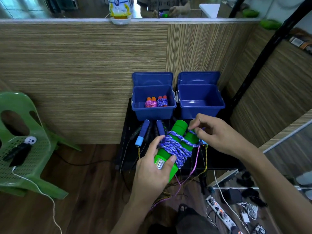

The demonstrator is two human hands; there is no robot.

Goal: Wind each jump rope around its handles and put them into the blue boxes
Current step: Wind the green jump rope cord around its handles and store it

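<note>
My left hand [152,168] grips the near end of a pair of green jump rope handles [179,130] held side by side above a small black table [217,159]. A purple and white rope [175,147] is wound many times around them. My right hand [212,134] pinches the rope's end at the far right handle. Behind stand two open blue boxes: the left box [152,112] holds a pink-roped bundle [150,103] and a purple-roped bundle [162,101] with orange handles; the right box [201,109] is bare inside. Blue foam-handled ropes [143,132] lie unwound on the table.
Loose pink and yellow ropes [194,168] hang off the table's front edge. A green plastic chair [25,144] stands at the left with a black device on it. A power strip [219,211] and cables lie on the floor at the right. A wood-panelled wall rises behind.
</note>
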